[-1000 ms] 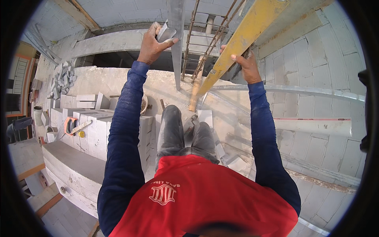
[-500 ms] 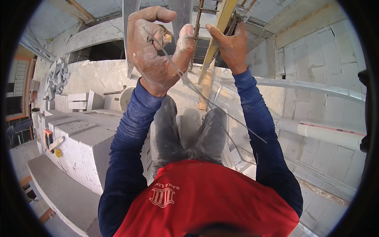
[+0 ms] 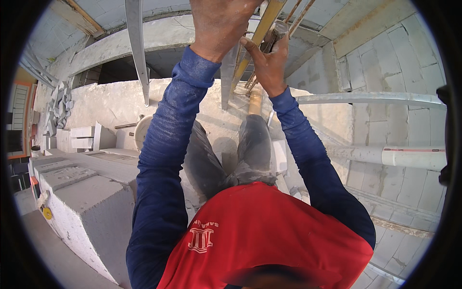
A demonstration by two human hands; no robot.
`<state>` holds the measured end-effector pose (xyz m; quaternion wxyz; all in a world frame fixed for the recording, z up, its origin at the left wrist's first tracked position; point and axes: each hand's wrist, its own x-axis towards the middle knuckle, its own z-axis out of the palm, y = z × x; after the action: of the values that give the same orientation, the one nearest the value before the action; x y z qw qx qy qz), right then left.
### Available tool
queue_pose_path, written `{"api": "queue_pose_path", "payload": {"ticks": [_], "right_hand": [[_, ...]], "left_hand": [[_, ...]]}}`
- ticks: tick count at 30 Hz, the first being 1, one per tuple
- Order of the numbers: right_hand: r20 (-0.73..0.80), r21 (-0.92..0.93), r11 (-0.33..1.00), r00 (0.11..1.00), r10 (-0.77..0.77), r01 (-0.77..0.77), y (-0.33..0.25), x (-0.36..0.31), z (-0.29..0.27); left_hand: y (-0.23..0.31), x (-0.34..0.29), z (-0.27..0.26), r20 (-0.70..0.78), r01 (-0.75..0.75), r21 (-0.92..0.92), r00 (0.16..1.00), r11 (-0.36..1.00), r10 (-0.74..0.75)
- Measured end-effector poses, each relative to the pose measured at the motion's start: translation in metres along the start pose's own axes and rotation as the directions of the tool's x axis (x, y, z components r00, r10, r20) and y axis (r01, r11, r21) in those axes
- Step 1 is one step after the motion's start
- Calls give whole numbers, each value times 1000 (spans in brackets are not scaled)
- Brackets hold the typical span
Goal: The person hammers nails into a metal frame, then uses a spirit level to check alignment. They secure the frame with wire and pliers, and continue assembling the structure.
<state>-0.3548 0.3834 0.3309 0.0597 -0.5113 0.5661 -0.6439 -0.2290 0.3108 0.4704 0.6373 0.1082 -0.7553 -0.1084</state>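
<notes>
My left hand (image 3: 222, 29) is raised at the top edge, beside a long yellow bar (image 3: 267, 19). Its fingers run out of the picture, so what they hold is hidden. My right hand (image 3: 270, 67) is closed round the slanting yellow bar, its thumb lying across the front and its other fingers partly hidden behind. Brown reinforcing rods (image 3: 299, 18) stand close by, and a dark, rough piece (image 3: 274, 36) shows between thumb and fingers. Left of the bar's lower part hangs a grey metal strip (image 3: 227, 79).
Large pale blocks (image 3: 91, 202) are stacked at my left, with a yellow round item (image 3: 47, 213) on their side. A metal channel (image 3: 137, 48) stands left of my hands. On the right are a metal rail (image 3: 370, 98), a white pipe (image 3: 414, 158) and a block wall (image 3: 409, 62).
My left hand has moved up and right, toward the bar, from a bent-finger hold on a thin wire; that wire no longer shows in it. My right hand stays at the bar, slightly shifted left.
</notes>
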Motion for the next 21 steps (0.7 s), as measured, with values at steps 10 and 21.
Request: {"api": "queue_pose_path", "payload": {"ticks": [10,21], "right_hand": [[277,38,999,961,-10,-1,-5,3,-14],[290,-42,984,940,178,-173,-22,-3,-25]], "left_hand": [[-15,-11,-8,71,349,-206,937,914,-342],[9,-1,-5,209,598,-419,795,683,-569]]}}
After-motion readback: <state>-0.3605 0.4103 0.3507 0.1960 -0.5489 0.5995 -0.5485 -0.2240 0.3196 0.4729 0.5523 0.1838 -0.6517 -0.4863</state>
